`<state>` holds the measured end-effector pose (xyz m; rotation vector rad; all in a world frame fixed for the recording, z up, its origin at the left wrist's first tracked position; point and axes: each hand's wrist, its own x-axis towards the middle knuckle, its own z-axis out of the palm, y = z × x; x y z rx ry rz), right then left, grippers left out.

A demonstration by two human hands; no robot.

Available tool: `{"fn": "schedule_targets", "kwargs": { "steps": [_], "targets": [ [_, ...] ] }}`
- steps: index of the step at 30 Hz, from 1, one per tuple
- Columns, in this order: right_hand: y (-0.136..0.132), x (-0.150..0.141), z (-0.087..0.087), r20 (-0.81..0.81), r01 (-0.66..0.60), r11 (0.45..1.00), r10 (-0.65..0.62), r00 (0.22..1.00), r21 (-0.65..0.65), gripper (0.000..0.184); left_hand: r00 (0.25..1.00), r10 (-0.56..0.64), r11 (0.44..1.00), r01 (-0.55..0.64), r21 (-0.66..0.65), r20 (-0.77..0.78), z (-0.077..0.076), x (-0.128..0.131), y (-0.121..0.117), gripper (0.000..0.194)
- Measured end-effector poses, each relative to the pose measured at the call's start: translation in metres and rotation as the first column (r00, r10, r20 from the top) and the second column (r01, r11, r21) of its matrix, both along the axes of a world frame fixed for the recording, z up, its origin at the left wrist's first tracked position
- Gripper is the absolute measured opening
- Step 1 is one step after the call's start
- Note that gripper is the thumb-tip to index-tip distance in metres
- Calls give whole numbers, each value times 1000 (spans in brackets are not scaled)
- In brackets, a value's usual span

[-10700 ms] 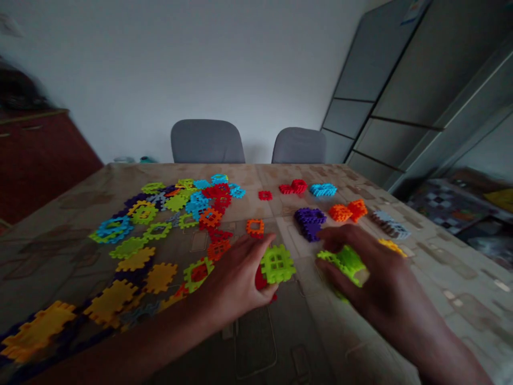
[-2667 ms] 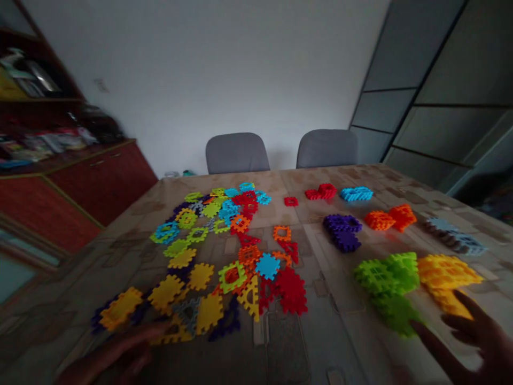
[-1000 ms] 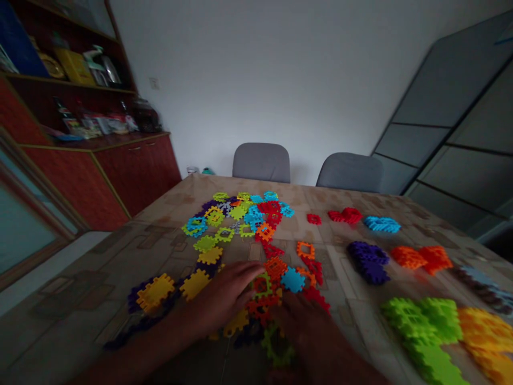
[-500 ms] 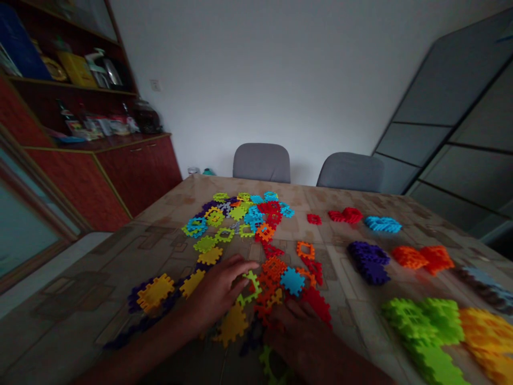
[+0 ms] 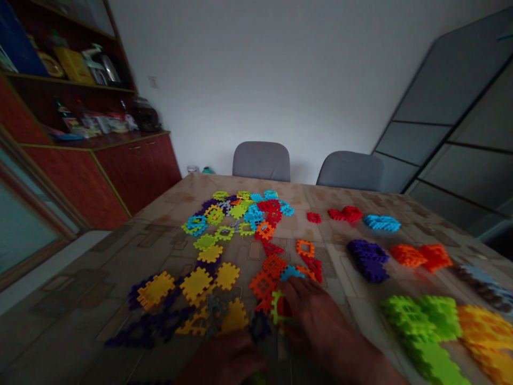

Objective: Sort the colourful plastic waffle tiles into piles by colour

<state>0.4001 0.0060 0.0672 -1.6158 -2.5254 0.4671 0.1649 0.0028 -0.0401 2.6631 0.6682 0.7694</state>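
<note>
My right hand (image 5: 320, 315) is curled over the right part of the pile, its fingers bent at a light green toothed square frame (image 5: 276, 307), partly hidden beneath them. A blue toothed plate (image 5: 291, 272) shows just beyond the fingertips, next to orange toothed pieces (image 5: 262, 284). At the near edge of view my left hand (image 5: 230, 355) is dark and blurred, with a sliver of light green (image 5: 256, 378) under it; its fingers cannot be made out. Yellow plates (image 5: 234, 315), a grey piece (image 5: 216, 310) and a dark purple piece (image 5: 260, 326) lie just beyond it.
Sorted stacks stand on the right: purple (image 5: 368, 260), orange (image 5: 420, 256), blue (image 5: 382, 222), red (image 5: 347, 214), light green (image 5: 425, 326) and yellow (image 5: 487, 337). Mixed pieces (image 5: 238, 211) spread farther back on the patterned tablecloth (image 5: 160, 240). Two grey chairs (image 5: 261, 159) stand behind.
My left hand has drawn back toward the near edge, uncovering yellow and grey pieces. The light green frame has shifted right to my right hand, which has moved slightly forward and right.
</note>
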Motion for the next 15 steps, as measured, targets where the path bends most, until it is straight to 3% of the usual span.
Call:
{"fn": "schedule_targets", "kwargs": {
  "steps": [2, 4, 6, 10, 15],
  "targets": [
    [1, 2, -1, 5, 34, 999, -34, 999, 17, 44, 995, 78, 994, -73, 87, -55, 6, 8, 2, 15],
    [1, 5, -1, -11, 83, 996, -83, 997, 14, 30, 991, 99, 992, -92, 84, -89, 20, 13, 4, 16],
    [1, 9, -1, -49, 137, 991, -137, 989, -16, 17, 993, 95, 995, -92, 40, -74, 34, 15, 4, 22],
    [1, 15, -3, -204, 183, 981, -194, 960, -69, 19, 989, 151, 980, -151, -127, -11, 52, 6, 9, 27],
    [-11, -2, -4, -220, 225, 967, -247, 944, -119, 23, 925, 377, 894, -354, -274, 35, 79, -24, 54, 26]
  ]
}}
